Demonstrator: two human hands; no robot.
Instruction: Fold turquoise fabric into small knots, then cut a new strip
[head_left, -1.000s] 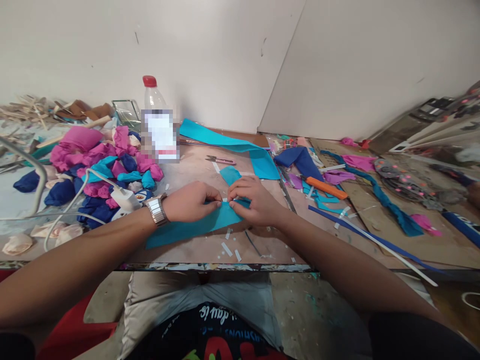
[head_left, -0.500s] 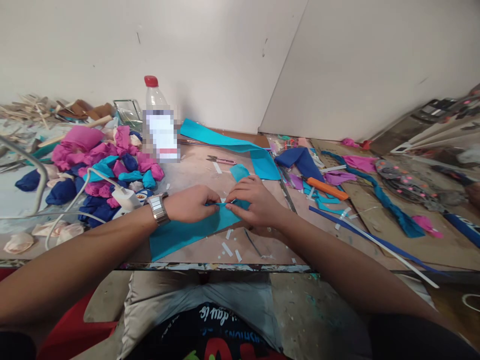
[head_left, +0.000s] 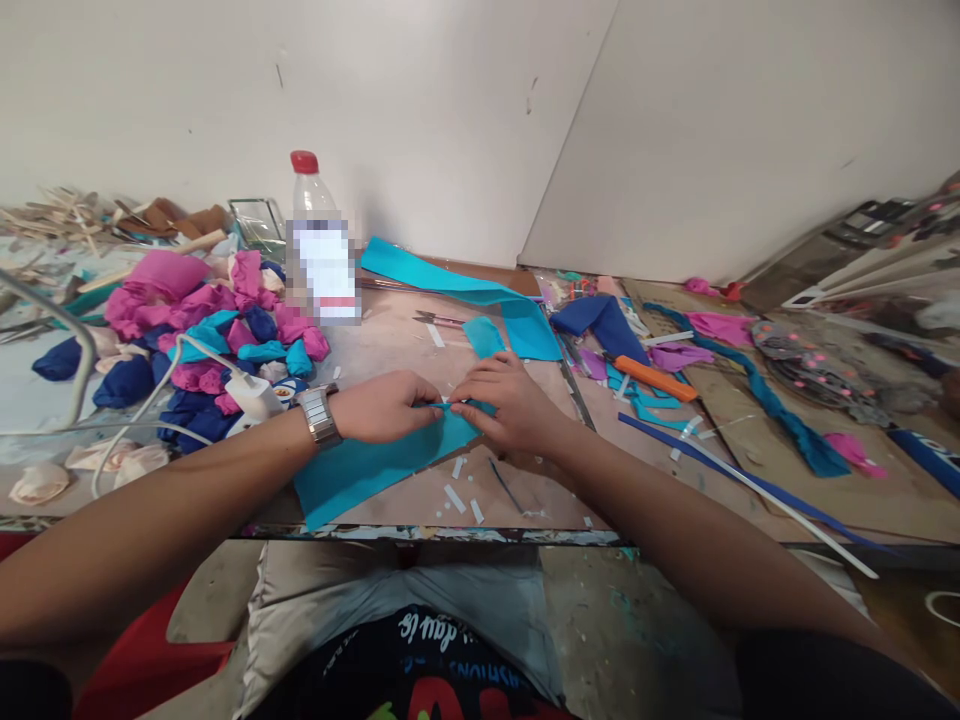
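A turquoise strip of cloth or crepe paper (head_left: 382, 468) lies across the table in front of me. My left hand (head_left: 382, 405), with a metal watch (head_left: 320, 415) on its wrist, pinches the strip's upper edge between thumb and finger. Close beside it, my right hand (head_left: 504, 402) grips the same edge, its fingers bent over the strip. A short end of turquoise material (head_left: 484, 337) sticks up beyond the right fingers. Behind the hands lie small pink-handled thread snips (head_left: 442, 320), partly covered by that end.
Pink, blue and turquoise bundles (head_left: 202, 320) pile up at left beside a white cable plug (head_left: 255, 395). A red-capped bottle (head_left: 309, 190) stands behind a blurred phone (head_left: 326, 270). An orange cutter (head_left: 651, 377), a white stick (head_left: 780, 495) and cardboard (head_left: 757, 430) lie at right.
The strip's left end has shifted slightly left and toward me. The short turquoise end past my right hand has risen and now overlaps the snips. Both hands keep their hold.
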